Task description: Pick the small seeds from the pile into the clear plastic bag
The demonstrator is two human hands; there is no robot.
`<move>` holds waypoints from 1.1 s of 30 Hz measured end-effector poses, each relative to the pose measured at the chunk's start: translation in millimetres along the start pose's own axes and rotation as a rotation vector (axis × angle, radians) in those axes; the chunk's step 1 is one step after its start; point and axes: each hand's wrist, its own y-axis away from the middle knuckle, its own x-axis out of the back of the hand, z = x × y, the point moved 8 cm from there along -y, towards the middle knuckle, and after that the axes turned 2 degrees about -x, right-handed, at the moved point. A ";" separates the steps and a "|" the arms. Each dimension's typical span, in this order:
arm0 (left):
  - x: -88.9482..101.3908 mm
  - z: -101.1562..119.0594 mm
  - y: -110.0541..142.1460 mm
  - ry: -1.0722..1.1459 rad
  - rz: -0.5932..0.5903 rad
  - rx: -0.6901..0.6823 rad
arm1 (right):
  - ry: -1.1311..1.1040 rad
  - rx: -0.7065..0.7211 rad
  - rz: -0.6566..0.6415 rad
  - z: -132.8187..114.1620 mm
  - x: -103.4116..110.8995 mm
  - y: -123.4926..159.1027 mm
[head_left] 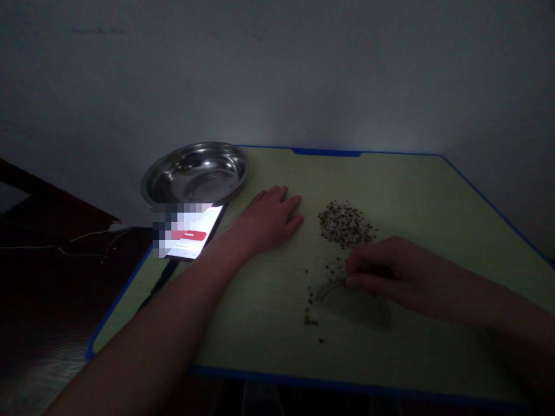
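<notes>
My left hand (271, 216) lies flat on the pale green tabletop with its fingers spread, holding nothing. Right of it sits a small pile of mixed white and dark grains (346, 223). My right hand (381, 268) is just below that pile, thumb and fingertips brought together in a pinch. Whatever is between those fingertips is too small or dark to tell. Under and in front of the pinch is a clear, round-edged plastic-looking piece (358, 305), partly covered by the hand. Several loose dark grains (309, 312) are scattered to its left.
A shiny steel basin (197, 176) stands at the table's back left corner. In front of it lies a phone (195, 234) with a lit screen, beside my left forearm. The table has a blue edge (325, 152), and a grey wall (277, 75) rises behind it.
</notes>
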 end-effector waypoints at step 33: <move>0.3 -0.2 -1.1 0.002 -0.002 0.014 | 0.288 0.337 0.203 -52.5 -24.3 -9.5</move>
